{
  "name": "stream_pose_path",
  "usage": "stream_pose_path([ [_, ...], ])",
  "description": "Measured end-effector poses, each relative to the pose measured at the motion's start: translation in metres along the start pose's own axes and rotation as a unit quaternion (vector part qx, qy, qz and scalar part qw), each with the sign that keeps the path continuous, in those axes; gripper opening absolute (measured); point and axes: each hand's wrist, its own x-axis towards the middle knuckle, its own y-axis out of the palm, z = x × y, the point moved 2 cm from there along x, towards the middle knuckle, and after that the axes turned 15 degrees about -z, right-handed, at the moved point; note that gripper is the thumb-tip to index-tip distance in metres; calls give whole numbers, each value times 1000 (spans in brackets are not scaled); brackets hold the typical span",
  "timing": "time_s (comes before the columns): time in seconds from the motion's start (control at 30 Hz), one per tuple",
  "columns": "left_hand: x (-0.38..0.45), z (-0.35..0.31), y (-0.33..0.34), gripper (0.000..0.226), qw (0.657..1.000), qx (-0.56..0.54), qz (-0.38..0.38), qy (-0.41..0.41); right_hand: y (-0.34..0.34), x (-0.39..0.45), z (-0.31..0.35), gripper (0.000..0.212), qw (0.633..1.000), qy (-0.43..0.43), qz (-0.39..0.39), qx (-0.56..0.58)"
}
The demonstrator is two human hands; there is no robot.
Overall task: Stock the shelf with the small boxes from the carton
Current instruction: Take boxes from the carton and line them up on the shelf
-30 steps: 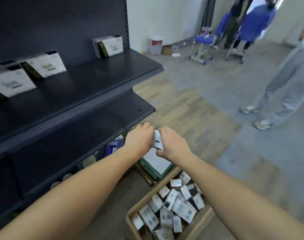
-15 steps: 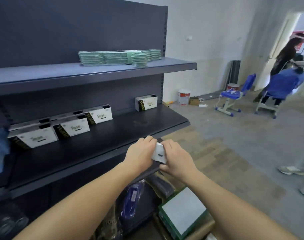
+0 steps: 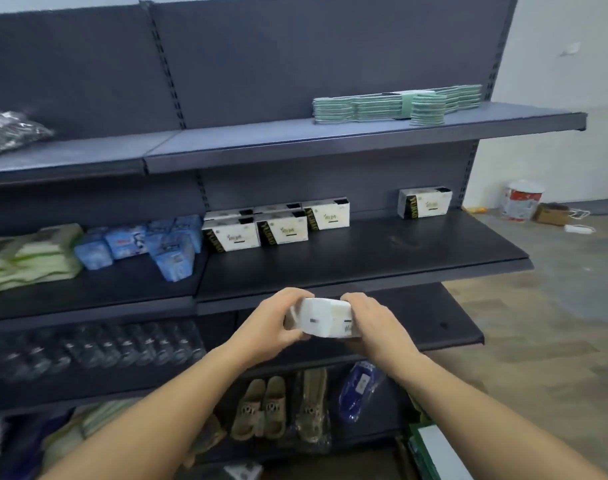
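Note:
Both my hands hold a bunch of small white boxes [image 3: 325, 318] in front of the middle shelf's front edge. My left hand [image 3: 273, 323] grips the bunch's left end and my right hand [image 3: 373, 322] grips its right end. The dark middle shelf [image 3: 382, 254] carries several white-and-black boxes [image 3: 278, 228] in a row at the back, and one more white-and-black box [image 3: 424, 202] stands alone further right. The carton is out of view.
Blue packs [image 3: 146, 242] and green-white packs [image 3: 28, 258] lie on the middle shelf's left part. Green stacked items [image 3: 396, 105] sit on the top shelf. Bottles [image 3: 98, 344], sandals [image 3: 261, 407] and a blue bag [image 3: 359, 389] fill the lower levels. A green-edged box [image 3: 434, 452] is at bottom right.
My view has swung up and left from the carton and floor onto the shelf. Both hands have lifted the small boxes to the height of the middle shelf's edge.

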Motion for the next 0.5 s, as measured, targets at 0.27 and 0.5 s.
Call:
stream_pose_path([
  [0.27, 2, 69, -52, 69, 991, 107, -65, -37, 35, 74, 99, 52, 981, -91, -27, -169],
  [0.5, 38, 149, -92, 77, 981, 145, -100, 74, 75, 142, 156, 58, 966, -123, -45, -224],
])
